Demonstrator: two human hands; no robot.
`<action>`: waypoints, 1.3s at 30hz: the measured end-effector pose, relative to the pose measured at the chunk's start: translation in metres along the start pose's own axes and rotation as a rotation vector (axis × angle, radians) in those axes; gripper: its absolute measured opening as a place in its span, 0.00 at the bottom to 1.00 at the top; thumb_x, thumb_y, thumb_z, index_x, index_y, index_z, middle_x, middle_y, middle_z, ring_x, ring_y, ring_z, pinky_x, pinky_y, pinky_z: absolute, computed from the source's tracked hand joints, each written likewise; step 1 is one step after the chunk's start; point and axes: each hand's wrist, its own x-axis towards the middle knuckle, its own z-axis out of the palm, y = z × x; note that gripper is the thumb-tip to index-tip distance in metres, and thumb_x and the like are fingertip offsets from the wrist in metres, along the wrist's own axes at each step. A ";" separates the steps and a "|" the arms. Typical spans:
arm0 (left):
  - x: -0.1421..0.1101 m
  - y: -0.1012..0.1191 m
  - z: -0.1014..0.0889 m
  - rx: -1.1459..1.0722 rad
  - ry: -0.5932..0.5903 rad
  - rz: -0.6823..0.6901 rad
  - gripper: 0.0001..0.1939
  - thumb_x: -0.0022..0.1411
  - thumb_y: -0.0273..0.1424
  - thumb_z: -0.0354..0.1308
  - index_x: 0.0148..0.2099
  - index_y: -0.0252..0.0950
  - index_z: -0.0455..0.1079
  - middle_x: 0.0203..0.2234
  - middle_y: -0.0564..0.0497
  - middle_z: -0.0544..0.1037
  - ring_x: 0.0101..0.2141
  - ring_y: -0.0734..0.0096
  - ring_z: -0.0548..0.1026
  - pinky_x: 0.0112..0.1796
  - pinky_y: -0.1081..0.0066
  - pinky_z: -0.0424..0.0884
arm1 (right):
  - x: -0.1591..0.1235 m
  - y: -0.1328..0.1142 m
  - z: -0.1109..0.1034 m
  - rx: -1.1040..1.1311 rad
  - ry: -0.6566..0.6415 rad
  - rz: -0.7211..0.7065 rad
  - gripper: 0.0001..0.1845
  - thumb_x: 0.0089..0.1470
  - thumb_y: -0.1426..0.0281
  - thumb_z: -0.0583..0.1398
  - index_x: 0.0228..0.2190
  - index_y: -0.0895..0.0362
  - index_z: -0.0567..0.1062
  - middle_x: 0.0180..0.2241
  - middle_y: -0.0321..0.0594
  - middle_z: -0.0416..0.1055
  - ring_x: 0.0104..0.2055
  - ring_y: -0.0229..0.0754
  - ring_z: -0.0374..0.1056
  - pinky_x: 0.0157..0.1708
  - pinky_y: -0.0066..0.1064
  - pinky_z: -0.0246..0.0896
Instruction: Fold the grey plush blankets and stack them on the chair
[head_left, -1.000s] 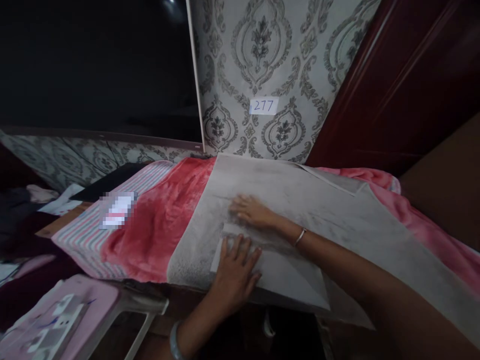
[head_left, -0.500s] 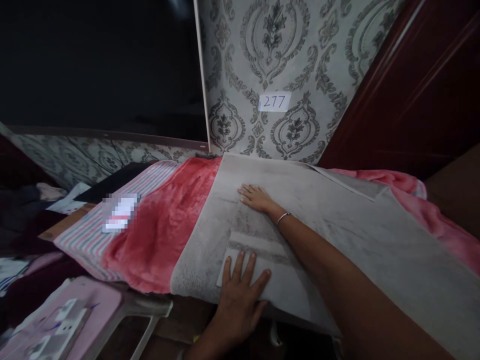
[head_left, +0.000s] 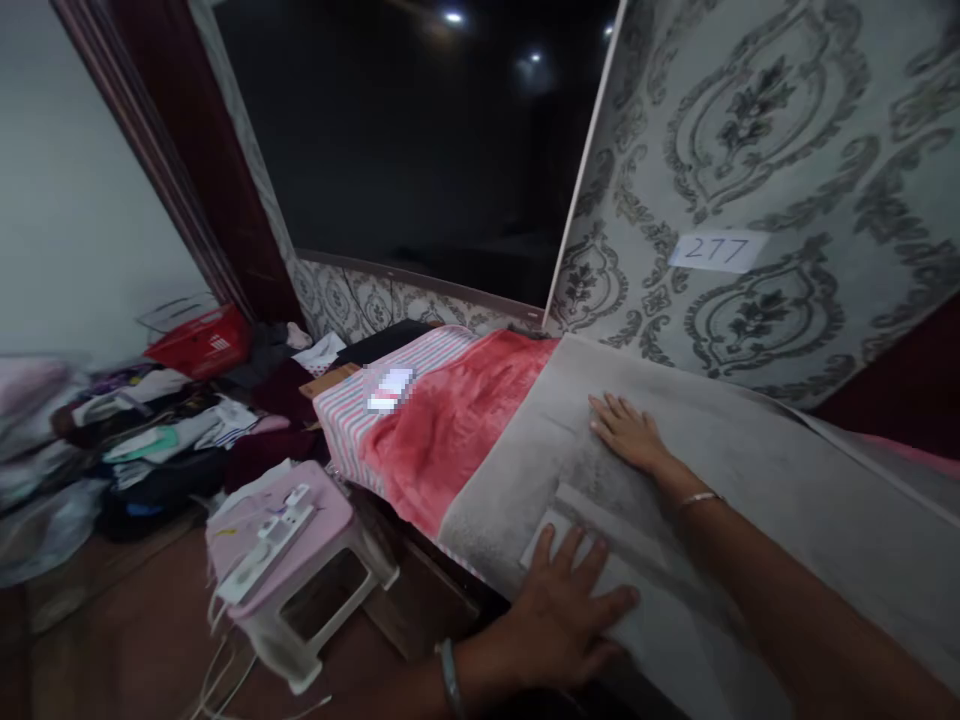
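A large grey, short-napped cloth (head_left: pixel 757 470) lies spread over a red plush blanket (head_left: pixel 469 415). My right hand (head_left: pixel 628 434) rests flat on the grey cloth with its fingers spread. Closer to the front edge, my left hand (head_left: pixel 566 605) is also spread, palm down, on a smooth, paler piece (head_left: pixel 536 535) that looks like a folded-over part of the cloth. Darker brushed streaks and lighter bands mark the nap between the two hands. Neither hand grips anything.
A striped cover (head_left: pixel 341 425) with a lit phone-like object (head_left: pixel 390 390) lies at left. Below stands a pink stool (head_left: pixel 330 500) bearing a power strip (head_left: pixel 266 555), with cables trailing to the floor. Piled clothes (head_left: pixel 180 440), a red bag (head_left: pixel 199 340) and a wall-mounted screen (head_left: pixel 435 150) are beyond.
The view has swung left, bringing the clothes pile and the whole stool into sight. Both hands stay spread on the grey cloth, with little visible shift against it.
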 end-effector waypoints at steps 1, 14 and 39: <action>0.000 0.000 0.001 -0.001 0.004 -0.002 0.33 0.71 0.50 0.46 0.74 0.52 0.49 0.73 0.45 0.51 0.71 0.44 0.50 0.64 0.38 0.52 | -0.015 -0.006 -0.002 0.001 0.019 -0.047 0.34 0.67 0.52 0.42 0.71 0.46 0.53 0.73 0.41 0.43 0.74 0.56 0.41 0.66 0.62 0.46; 0.003 -0.001 0.009 -0.004 0.047 0.015 0.32 0.71 0.49 0.48 0.72 0.50 0.54 0.71 0.42 0.55 0.70 0.41 0.52 0.63 0.36 0.51 | -0.164 0.070 0.047 -0.009 0.141 -0.077 0.34 0.65 0.49 0.43 0.68 0.40 0.61 0.72 0.37 0.51 0.73 0.58 0.45 0.64 0.64 0.51; 0.023 -0.008 0.013 0.071 0.039 -0.009 0.29 0.68 0.42 0.55 0.70 0.50 0.62 0.70 0.42 0.58 0.69 0.41 0.54 0.64 0.37 0.48 | -0.235 0.011 -0.001 0.084 0.172 0.153 0.31 0.69 0.53 0.45 0.70 0.45 0.56 0.73 0.41 0.45 0.74 0.55 0.40 0.67 0.59 0.44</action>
